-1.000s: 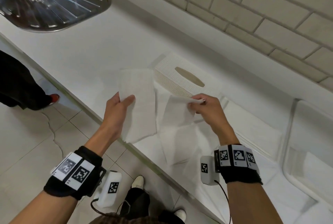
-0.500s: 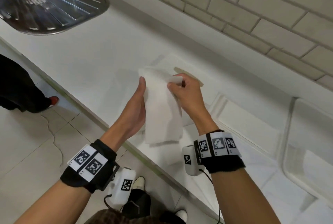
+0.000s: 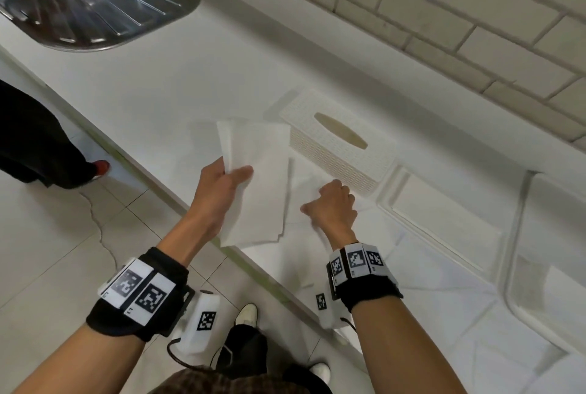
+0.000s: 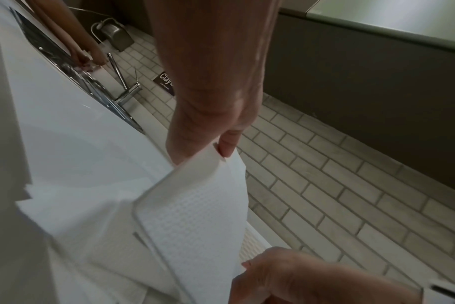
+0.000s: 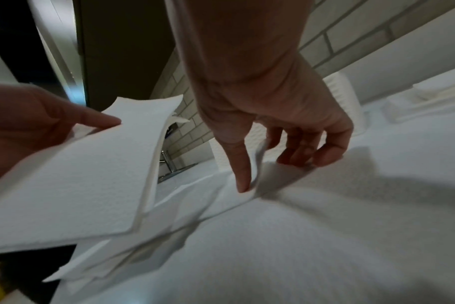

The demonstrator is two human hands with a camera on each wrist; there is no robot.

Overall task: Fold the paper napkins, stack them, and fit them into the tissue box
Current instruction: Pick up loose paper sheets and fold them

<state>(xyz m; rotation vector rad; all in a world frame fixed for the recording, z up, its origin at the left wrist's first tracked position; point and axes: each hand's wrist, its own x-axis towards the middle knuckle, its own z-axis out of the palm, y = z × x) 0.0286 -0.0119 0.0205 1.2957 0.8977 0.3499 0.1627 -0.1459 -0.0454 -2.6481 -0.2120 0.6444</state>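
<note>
My left hand (image 3: 236,173) pinches a small stack of folded white napkins (image 3: 260,184) by its left edge, held just above the counter; the left wrist view shows thumb and finger gripping the stack (image 4: 195,216). My right hand (image 3: 320,203) is down on a loose napkin (image 3: 304,181) lying in front of the tissue box. Its thumb and curled fingers (image 5: 299,156) nip a raised edge of that napkin (image 5: 260,162). The white woven tissue box (image 3: 339,146) with an oval slot stands just beyond both hands.
More flat napkins (image 3: 428,304) cover the counter to the right, beside white trays (image 3: 444,212). A steel sink drainboard (image 3: 95,3) lies far left, a brick wall (image 3: 444,12) behind. The counter edge runs under my wrists. Another person's leg (image 3: 31,139) stands at the left.
My right hand laid its folded napkin onto the one in my left hand, let go and dropped to a loose napkin on the counter. The left hand now holds the stack alone.
</note>
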